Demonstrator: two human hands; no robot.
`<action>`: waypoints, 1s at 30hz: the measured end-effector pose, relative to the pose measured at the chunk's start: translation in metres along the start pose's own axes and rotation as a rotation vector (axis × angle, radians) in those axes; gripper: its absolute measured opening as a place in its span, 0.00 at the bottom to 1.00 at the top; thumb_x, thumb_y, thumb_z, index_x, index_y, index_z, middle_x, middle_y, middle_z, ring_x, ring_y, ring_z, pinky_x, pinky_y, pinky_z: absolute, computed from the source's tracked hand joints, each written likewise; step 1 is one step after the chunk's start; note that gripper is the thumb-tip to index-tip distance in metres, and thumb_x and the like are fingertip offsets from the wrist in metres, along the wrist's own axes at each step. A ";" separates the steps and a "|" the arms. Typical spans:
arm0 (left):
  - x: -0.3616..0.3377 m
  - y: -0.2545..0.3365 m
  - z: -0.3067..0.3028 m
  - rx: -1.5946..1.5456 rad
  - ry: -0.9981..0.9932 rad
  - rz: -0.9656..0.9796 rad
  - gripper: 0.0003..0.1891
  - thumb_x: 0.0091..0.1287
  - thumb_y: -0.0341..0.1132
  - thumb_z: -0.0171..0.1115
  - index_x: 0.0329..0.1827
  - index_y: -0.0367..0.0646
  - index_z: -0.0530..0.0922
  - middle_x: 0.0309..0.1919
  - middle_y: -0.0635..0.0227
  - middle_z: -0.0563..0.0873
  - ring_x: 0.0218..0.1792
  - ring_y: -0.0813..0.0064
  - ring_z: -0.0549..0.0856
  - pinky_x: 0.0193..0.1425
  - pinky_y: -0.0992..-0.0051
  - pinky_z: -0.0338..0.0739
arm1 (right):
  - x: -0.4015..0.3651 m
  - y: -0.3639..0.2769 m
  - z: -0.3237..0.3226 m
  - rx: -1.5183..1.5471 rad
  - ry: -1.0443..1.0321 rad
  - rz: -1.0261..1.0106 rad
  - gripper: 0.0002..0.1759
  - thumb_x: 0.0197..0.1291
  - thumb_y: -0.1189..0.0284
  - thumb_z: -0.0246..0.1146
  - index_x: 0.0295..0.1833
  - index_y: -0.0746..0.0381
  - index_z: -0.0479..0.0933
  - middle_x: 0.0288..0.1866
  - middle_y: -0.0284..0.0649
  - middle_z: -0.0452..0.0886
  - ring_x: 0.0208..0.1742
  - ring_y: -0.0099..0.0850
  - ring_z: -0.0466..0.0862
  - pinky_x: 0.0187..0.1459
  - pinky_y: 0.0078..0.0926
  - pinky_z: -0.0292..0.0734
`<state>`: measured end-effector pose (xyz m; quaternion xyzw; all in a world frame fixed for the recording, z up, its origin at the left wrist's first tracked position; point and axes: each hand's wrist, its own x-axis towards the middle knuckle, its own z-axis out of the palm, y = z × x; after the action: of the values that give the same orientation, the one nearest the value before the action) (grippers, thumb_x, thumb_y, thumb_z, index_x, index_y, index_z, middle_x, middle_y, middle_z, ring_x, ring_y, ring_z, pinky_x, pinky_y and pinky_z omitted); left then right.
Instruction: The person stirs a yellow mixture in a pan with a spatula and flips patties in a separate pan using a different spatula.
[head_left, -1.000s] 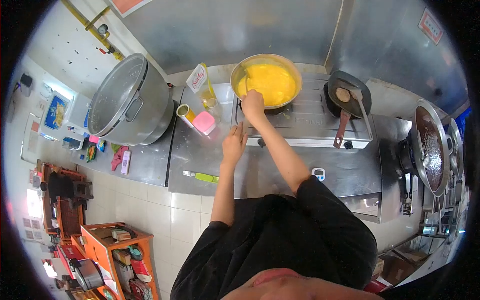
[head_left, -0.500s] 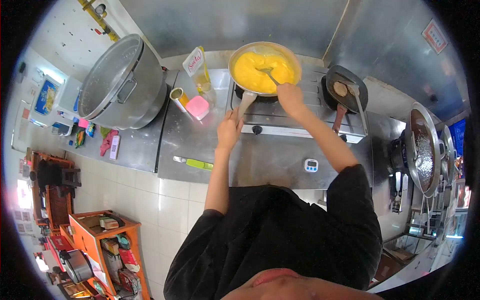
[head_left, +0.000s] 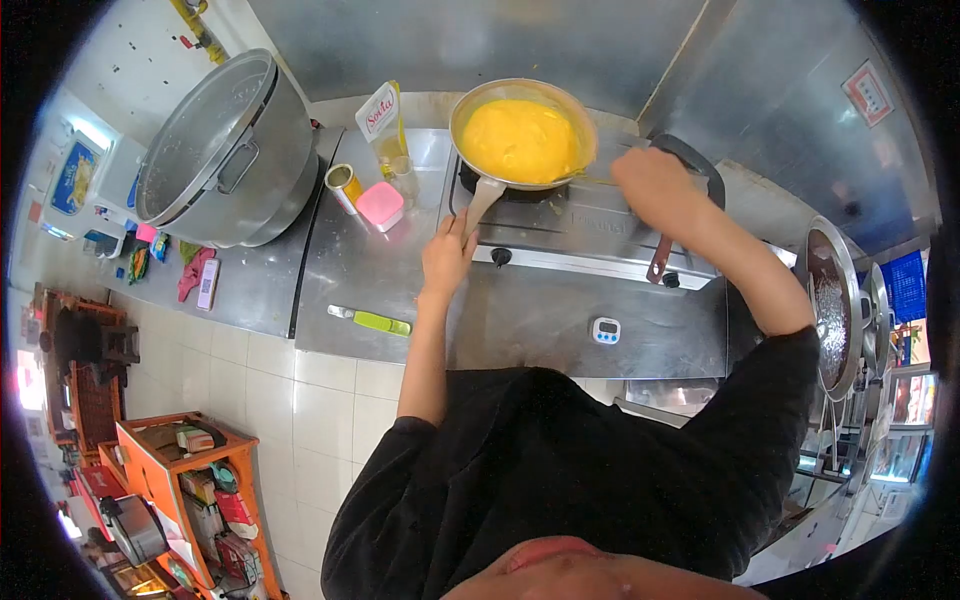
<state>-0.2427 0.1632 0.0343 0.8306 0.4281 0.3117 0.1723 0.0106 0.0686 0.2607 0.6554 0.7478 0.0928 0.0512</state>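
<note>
A steel pan [head_left: 520, 135] full of yellow egg mixture sits on the left burner of the stove [head_left: 590, 235]. My left hand [head_left: 447, 255] grips the end of the pan's handle [head_left: 480, 200]. My right hand [head_left: 655, 185] is a closed fist to the right of the pan. It holds a thin metal utensil whose tip just shows at the pan's rim. This hand covers most of a dark frying pan [head_left: 700, 160], whose red-brown handle [head_left: 660, 260] points toward me.
Left of the stove stand a big steel pot [head_left: 220, 150], an oil bottle [head_left: 385, 125], a small can [head_left: 343, 185] and a pink box [head_left: 380, 205]. A green-handled knife [head_left: 370, 322] and a timer [head_left: 605, 330] lie on the counter. A wok [head_left: 830, 310] sits far right.
My right hand lifted the utensil out of the egg mixture and swung right, over the dark pan. My left hand moved up onto the pan handle.
</note>
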 end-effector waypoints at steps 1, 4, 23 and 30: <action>0.000 0.000 0.001 0.010 0.011 0.006 0.21 0.64 0.37 0.59 0.60 0.42 0.72 0.41 0.59 0.79 0.37 0.54 0.82 0.38 0.61 0.78 | 0.003 -0.003 0.011 -0.043 -0.011 -0.021 0.08 0.53 0.77 0.56 0.32 0.67 0.80 0.32 0.53 0.82 0.36 0.46 0.85 0.37 0.39 0.81; -0.001 0.002 0.001 0.030 0.017 -0.007 0.21 0.64 0.37 0.59 0.60 0.42 0.72 0.41 0.58 0.78 0.37 0.55 0.82 0.38 0.61 0.78 | 0.020 -0.007 0.052 -0.263 -0.236 -0.006 0.08 0.53 0.77 0.57 0.33 0.67 0.81 0.34 0.48 0.83 0.35 0.41 0.86 0.35 0.33 0.82; 0.004 -0.012 -0.005 0.005 -0.016 0.063 0.22 0.63 0.36 0.59 0.59 0.37 0.71 0.41 0.56 0.78 0.36 0.53 0.82 0.39 0.62 0.78 | 0.109 0.098 0.186 -0.693 0.402 -0.350 0.27 0.52 0.75 0.56 0.60 0.66 0.73 0.39 0.42 0.74 0.25 0.32 0.76 0.23 0.23 0.77; 0.005 -0.012 -0.005 -0.003 -0.025 0.035 0.22 0.64 0.37 0.59 0.60 0.39 0.72 0.42 0.56 0.78 0.36 0.53 0.82 0.39 0.62 0.77 | 0.087 0.137 0.031 -0.018 0.064 -0.317 0.21 0.53 0.78 0.59 0.52 0.48 0.81 0.32 0.39 0.77 0.32 0.37 0.81 0.37 0.36 0.76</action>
<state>-0.2515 0.1741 0.0331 0.8416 0.4107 0.3050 0.1733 0.1379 0.1739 0.2623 0.5252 0.8423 0.1112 0.0472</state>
